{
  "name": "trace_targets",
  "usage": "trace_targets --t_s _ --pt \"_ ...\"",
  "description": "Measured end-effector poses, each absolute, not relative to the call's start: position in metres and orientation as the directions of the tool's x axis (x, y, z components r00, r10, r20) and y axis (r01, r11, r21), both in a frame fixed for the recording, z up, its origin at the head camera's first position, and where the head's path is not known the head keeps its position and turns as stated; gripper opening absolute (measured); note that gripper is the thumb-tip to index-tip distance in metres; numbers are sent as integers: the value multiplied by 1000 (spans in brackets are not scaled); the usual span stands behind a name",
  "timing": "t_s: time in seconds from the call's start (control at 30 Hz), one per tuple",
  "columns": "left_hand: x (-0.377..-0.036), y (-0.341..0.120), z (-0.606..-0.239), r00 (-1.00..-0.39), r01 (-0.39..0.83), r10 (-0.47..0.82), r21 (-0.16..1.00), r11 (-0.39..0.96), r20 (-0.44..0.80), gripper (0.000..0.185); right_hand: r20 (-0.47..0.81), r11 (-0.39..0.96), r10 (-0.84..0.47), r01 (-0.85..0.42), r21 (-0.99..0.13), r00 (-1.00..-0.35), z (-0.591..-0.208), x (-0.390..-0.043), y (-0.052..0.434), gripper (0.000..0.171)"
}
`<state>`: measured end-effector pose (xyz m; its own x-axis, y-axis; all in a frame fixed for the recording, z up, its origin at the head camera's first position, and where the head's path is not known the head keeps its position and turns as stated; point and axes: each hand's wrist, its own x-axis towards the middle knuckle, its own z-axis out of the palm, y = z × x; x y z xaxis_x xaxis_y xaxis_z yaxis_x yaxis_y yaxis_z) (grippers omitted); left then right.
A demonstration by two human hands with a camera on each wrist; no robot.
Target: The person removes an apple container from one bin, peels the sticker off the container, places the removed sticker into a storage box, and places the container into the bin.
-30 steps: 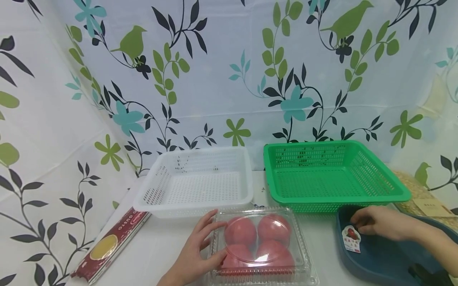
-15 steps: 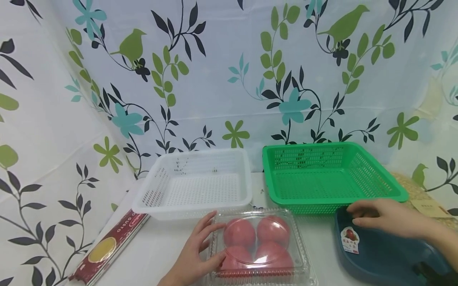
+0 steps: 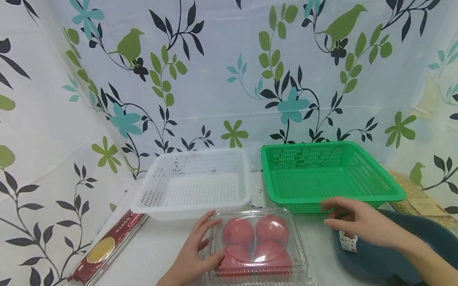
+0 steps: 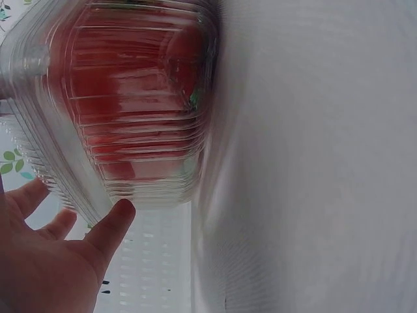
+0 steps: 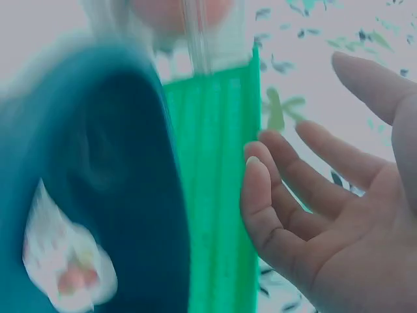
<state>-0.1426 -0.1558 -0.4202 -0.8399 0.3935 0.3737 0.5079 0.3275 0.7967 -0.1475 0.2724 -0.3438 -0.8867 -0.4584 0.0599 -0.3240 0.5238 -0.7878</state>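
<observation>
A clear plastic clamshell box (image 3: 303,258) with several red tomatoes (image 3: 237,233) inside stands at the front middle of the table. My left hand (image 3: 195,250) rests against its left side, fingers loosely spread; in the left wrist view the thumb (image 4: 117,222) lies at the box's lower rim. Over the left end of a dark blue basin (image 3: 366,264) hovers my right hand (image 3: 361,222), fingers relaxed and holding nothing. A white label with a red fruit picture (image 3: 348,243) is on the basin's inner wall, partly covered by that hand in the head view.
Behind the box stands a white perforated basket (image 3: 193,212), and to its right a green one (image 3: 386,172). A long red packet (image 3: 103,250) lies at the left. A yellowish bag with a pale label (image 3: 429,206) lies behind the basin. Patterned cloth hangs behind the table.
My right hand has risen from inside the basin and moved left, toward the front of the green basket. The left hand and the box have stayed in place.
</observation>
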Motion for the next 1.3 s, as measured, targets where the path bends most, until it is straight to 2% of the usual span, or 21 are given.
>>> trace_targets --t_s 0.13,0.4,0.67,0.9,0.97,1.13,1.3 --pt "-142 -157 -421 -853 470 395 831 298 340 69 48 476 -436 -276 -835 -899 -352 -142 251 47" --pt "-144 -167 -423 -917 208 371 970 129 147 79 -17 392 -388 -148 -908 -921 -373 -133 224 61" --pt "-150 -181 -427 -860 117 502 993 24 90 94 -14 316 -380 -116 -942 -925 -391 -130 210 72" --pt "-151 -190 -436 -758 26 649 998 -61 59 103 -63 335 -284 -38 -941 -957 -403 -130 196 75" --pt "-151 -191 -438 -736 6 674 996 -86 63 104 -71 283 -308 -20 -959 -949 -407 -130 194 71" --pt "-149 -190 -440 -740 -37 671 991 -126 58 99 -115 151 -401 58 -987 -909 -413 -130 194 67" --pt "-148 -189 -441 -728 -90 684 980 -177 57 95 -172 137 -434 124 -983 -885 -412 -129 192 71"
